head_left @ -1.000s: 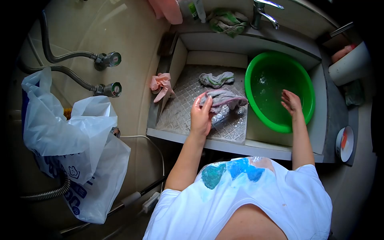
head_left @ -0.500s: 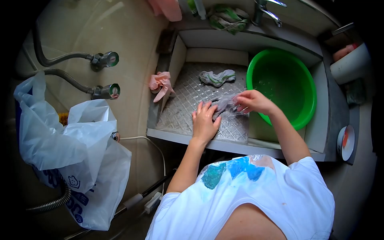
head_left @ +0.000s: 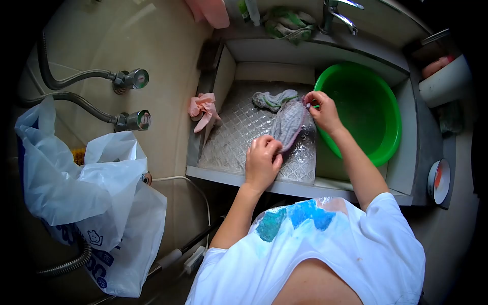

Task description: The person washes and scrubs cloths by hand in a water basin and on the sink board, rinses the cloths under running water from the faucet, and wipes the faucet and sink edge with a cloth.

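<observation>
A wet grey cloth with a pinkish edge (head_left: 290,124) is stretched slantwise over the ridged washboard surface (head_left: 229,137) of the sink. My left hand (head_left: 263,161) grips its lower end, fingers curled. At its upper end, my right hand (head_left: 324,111) pinches a corner near the rim of the green basin (head_left: 394,122). Just behind lies a second grey cloth with green trim (head_left: 274,100), bunched up and close against the first. The basin stands in the right part of the sink, with water in it.
Pink gloves (head_left: 204,111) hang on the sink's left edge. A green-and-grey rag (head_left: 288,25) lies behind, beside the faucet (head_left: 338,16). A white bowl (head_left: 438,181) is at the right. Plastic bags (head_left: 101,198) and two valves (head_left: 136,80) are at the left.
My right hand has moved from over the basin to the grey cloth's upper end. My left hand has come down and back with the cloth, which is now spread out lengthwise.
</observation>
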A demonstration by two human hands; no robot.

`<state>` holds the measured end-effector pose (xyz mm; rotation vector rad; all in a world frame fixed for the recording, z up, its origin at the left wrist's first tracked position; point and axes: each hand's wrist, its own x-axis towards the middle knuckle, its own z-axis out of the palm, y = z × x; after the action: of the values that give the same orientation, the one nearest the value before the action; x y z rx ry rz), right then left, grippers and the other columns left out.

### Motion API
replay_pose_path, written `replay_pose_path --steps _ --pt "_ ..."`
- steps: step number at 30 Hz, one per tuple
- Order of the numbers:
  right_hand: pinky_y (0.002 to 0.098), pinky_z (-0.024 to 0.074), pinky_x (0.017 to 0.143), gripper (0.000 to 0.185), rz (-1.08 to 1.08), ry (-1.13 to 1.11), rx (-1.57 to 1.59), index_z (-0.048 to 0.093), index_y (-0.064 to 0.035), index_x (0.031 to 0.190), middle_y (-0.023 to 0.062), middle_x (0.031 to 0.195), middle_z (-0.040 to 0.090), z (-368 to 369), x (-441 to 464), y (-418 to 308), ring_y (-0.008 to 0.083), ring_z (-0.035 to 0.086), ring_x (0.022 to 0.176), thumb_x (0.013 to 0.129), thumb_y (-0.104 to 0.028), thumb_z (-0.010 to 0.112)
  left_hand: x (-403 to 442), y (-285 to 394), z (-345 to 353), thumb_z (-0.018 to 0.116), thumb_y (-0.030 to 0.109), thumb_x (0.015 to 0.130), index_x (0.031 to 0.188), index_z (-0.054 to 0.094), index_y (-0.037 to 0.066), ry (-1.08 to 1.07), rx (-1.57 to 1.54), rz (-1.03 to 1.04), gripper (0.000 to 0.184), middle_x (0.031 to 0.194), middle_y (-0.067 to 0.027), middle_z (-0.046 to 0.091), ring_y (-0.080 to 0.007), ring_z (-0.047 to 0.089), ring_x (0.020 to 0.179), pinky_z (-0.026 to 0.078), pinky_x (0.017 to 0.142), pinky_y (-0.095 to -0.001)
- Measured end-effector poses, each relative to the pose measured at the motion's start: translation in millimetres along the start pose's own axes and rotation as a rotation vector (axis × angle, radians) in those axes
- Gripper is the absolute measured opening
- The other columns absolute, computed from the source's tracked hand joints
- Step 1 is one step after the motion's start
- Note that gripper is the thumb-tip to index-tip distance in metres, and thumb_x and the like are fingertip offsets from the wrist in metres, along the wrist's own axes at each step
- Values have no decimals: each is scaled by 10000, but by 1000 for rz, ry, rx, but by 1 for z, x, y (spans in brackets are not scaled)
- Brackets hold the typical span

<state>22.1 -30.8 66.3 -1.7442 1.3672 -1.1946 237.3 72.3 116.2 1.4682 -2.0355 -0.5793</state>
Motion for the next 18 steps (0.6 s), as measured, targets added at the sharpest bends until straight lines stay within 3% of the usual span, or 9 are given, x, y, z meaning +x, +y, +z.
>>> replay_pose_path --steps 1,3,6,8,10,11,15,17,18 --pt "257 477 656 169 -24 -57 -55 580 -20 857 81 777 565 -10 -2 12 156 579 701 709 60 569 -2 4 -2 646 112 675 831 603 92 -61 107 84 163 963 -67 549 -257 500 929 418 782 -371" --pt "264 480 673 184 185 -51 -95 610 -39 903 75 825 601 -35 -11 47 146 586 727 727 10 587 -9 -2 1 660 139 688 877 612 107 -192 106 63 198 1050 -55 559 -266 491 1000 398 835 -401" --pt "274 477 732 214 326 262 -186 628 -57 969 92 918 634 -90 -39 124 170 607 804 758 -61 587 -16 -8 5 636 181 753 1025 610 153 -149 158 173 274 1221 -52 511 -320 400 1189 324 934 -510" --pt "336 473 790 228 266 568 -659 618 -52 1015 113 986 636 -127 -70 172 233 612 886 809 -145 588 -16 -6 8 621 193 773 1041 606 158 -183 154 156 271 1240 -58 498 -329 386 1206 314 940 -526" --pt "360 481 771 237 677 615 -746 621 -53 1013 123 949 642 -133 -88 183 266 615 856 824 -187 572 -12 -6 12 606 205 792 1058 601 163 -219 145 155 269 1259 -64 486 -337 372 1222 304 945 -542" --pt "355 490 744 218 907 565 -679 630 -61 990 121 908 651 -132 -94 194 268 620 825 828 -196 573 -10 -7 16 596 213 801 1068 598 165 -234 138 148 272 1254 -72 492 -339 378 1219 304 939 -552" --pt "303 519 646 275 1041 186 1075 645 -37 895 62 815 665 -84 -64 124 183 638 740 892 -290 538 5 -15 28 591 216 798 1075 601 166 -224 79 115 282 1214 -99 525 -349 412 1193 320 925 -553" --pt "313 526 640 306 1008 -175 1233 626 -5 918 98 863 656 -58 -38 58 189 638 738 875 -302 566 10 -15 30 594 209 790 1064 607 156 -214 85 118 279 1194 -105 540 -347 425 1180 327 922 -546" --pt "292 527 652 285 989 -362 1094 619 -4 937 96 867 651 -51 -28 11 178 635 749 883 -276 556 12 -14 32 598 203 782 1052 614 145 -198 90 128 277 1174 -110 554 -345 438 1168 334 920 -538"
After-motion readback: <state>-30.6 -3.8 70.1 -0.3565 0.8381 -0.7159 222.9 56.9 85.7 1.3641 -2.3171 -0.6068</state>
